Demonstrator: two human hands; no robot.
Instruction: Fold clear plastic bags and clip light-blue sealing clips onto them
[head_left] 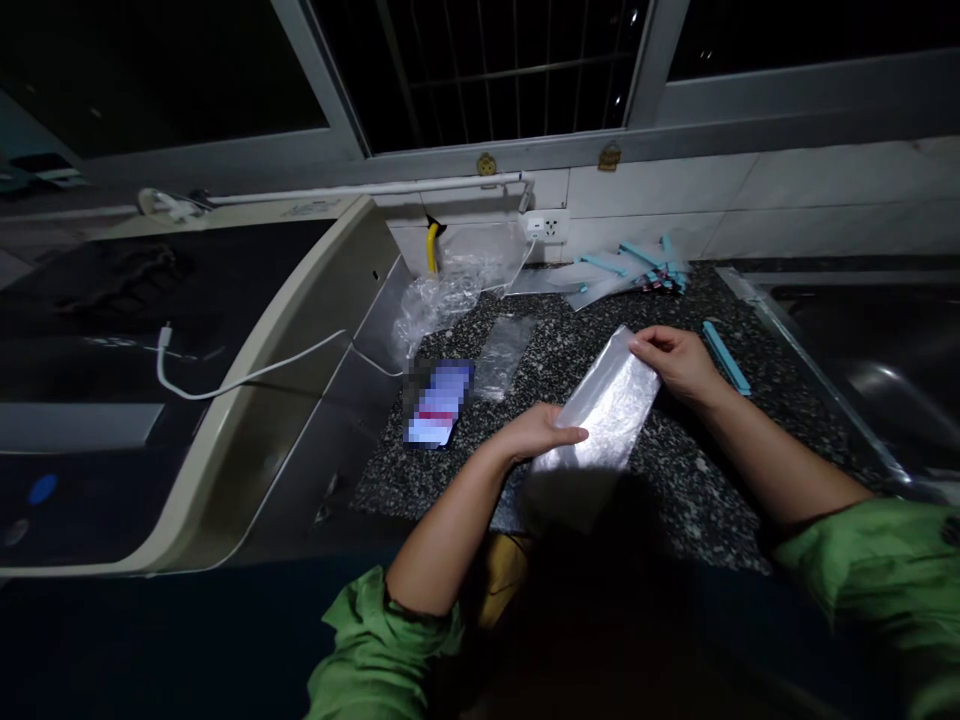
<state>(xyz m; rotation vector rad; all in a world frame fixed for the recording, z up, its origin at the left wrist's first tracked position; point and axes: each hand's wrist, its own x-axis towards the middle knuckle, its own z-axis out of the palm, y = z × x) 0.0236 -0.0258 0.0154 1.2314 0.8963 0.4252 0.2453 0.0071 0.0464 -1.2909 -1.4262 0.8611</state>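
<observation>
A shiny clear plastic bag is stretched between my two hands above the dark speckled counter. My left hand grips its left edge, thumb on top. With thumb and fingers pinched, my right hand holds the bag's upper right corner. The bag's lower end lies in shadow. Right of my right hand is a light blue strip, perhaps a clip. Left of the bag, another flat clear bag lies beside a phone with a lit, blurred screen.
Several light blue strips and clear sleeves lie by the tiled wall. Crumpled plastic sits near the socket. A metal sink is at right, a large beige-edged appliance at left, with a white cable across it.
</observation>
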